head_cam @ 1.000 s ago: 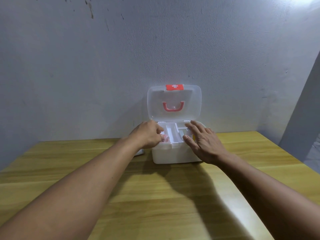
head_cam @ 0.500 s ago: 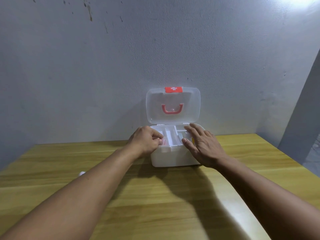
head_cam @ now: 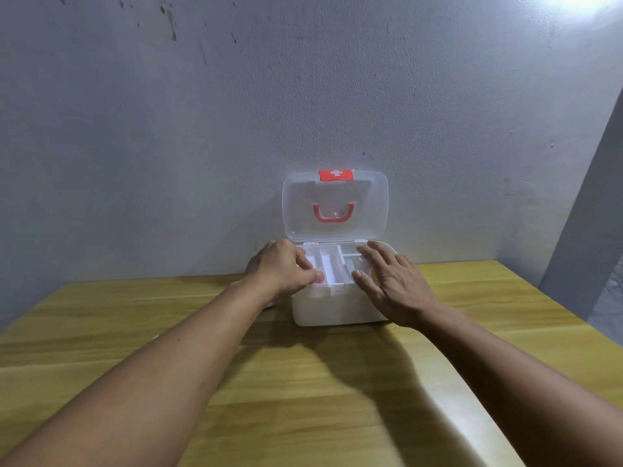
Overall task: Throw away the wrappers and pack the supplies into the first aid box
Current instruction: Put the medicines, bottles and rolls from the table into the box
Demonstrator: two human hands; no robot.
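White plastic first aid box (head_cam: pixel 332 306) w/ clear lid (head_cam: pixel 335 205) up, at tabletop (head_cam: pixel 303 382) far edge. Left hand (head_cam: pixel 281 269) fingers pinched on small pinkish item (head_cam: pixel 319 276) in left compartment; right hand (head_cam: pixel 392 284) fingers spread over right side.

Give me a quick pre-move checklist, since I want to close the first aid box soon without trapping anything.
1. Lid fully open, upright: ok.
2. Left hand out of the first aid box: not ok, fingertips in the left tray compartment on a small reddish item.
3. Right hand off the rim: not ok, it lies over the right side.
4. All supplies packed: cannot tell.
5. Box flat on the table: ok.
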